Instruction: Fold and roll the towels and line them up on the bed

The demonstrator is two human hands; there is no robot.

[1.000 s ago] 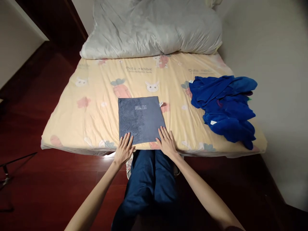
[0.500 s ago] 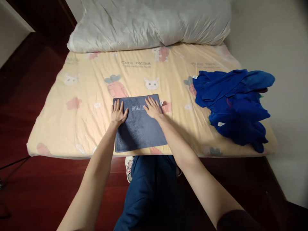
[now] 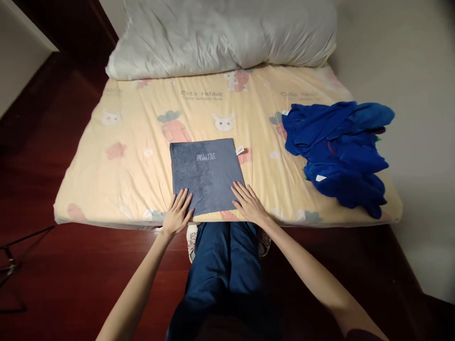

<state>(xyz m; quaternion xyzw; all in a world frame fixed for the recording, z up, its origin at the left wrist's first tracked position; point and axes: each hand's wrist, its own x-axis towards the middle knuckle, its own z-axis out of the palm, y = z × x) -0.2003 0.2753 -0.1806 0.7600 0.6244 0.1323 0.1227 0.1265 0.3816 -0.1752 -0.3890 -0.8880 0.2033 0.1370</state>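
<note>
A grey-blue towel (image 3: 206, 177) lies flat on the yellow bed sheet (image 3: 135, 175), its white lettering upside down near the far edge and a small white tag at its right side. My left hand (image 3: 178, 211) rests on the towel's near left corner, fingers spread. On the near right corner lies my right hand (image 3: 249, 201), its fingers also apart and flat. Neither hand grips anything.
Crumpled blue fabric items (image 3: 337, 151) lie at the bed's right side, close to the wall (image 3: 419, 166). A grey-white rolled bedding (image 3: 227, 38) spans the far end. On the floor at left is a thin black stand (image 3: 10, 261).
Both hands have slid from the towel's far part toward me, down to its near corners. The lettering is now fully uncovered. The view has shifted slightly.
</note>
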